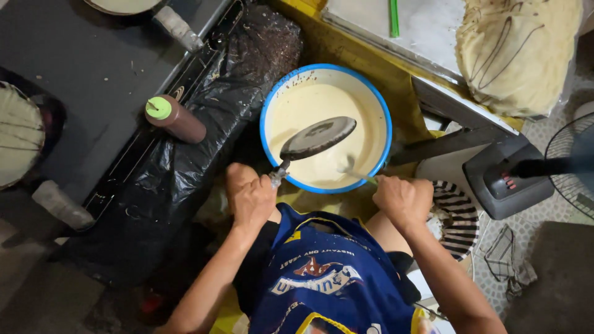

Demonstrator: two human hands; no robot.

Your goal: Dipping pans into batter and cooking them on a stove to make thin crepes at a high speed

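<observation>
- Left hand (249, 196): fingers curled tight round the handle of a small round pan (318, 137), which is dark, flat and tilted over the bowl.
- Right hand (403, 199): closed in a fist on a thin utensil (354, 171); its far end dips into the batter and is blurred.
- Bowl (267, 105): white with a blue rim, between the two hands, holding pale cream batter (309, 104).
- Brown squeeze bottle (176, 119) with a green cap stands left of the bowl on black plastic sheeting (185, 179).

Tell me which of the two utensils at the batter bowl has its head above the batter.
The dark flat pan in the left hand; the right hand's utensil dips into batter.
</observation>
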